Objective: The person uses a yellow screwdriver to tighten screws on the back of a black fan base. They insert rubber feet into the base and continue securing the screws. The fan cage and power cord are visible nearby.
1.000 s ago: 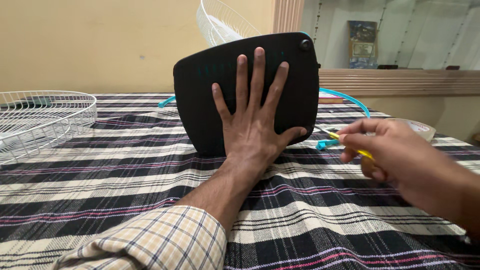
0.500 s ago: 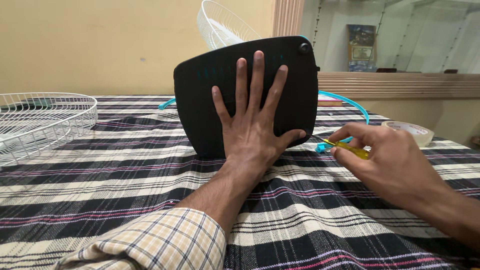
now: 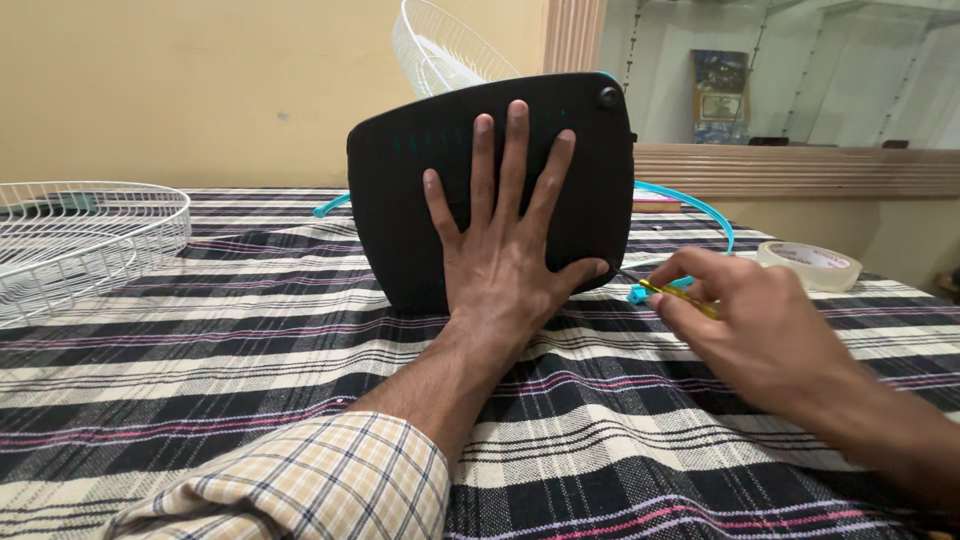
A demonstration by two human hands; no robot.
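Note:
A black rounded fan base (image 3: 400, 200) stands tilted on the checked cloth (image 3: 250, 350). My left hand (image 3: 505, 255) lies flat against it with the fingers spread, pressing on its face. My right hand (image 3: 750, 320) grips a small screwdriver with a yellow handle (image 3: 685, 298), its tip at the base's lower right edge, close to a light blue clip (image 3: 637, 294). A light blue ring (image 3: 700, 210) curves out from behind the base.
A white wire fan guard (image 3: 80, 240) lies at the left of the table. Another white guard (image 3: 440, 45) rises behind the base. A roll of tape (image 3: 812, 265) sits at the right. A wooden ledge and glass cabinet stand behind.
My right hand has moved left and down, bringing the yellow screwdriver closer to the base's lower right edge. My left hand has stayed flat on the base.

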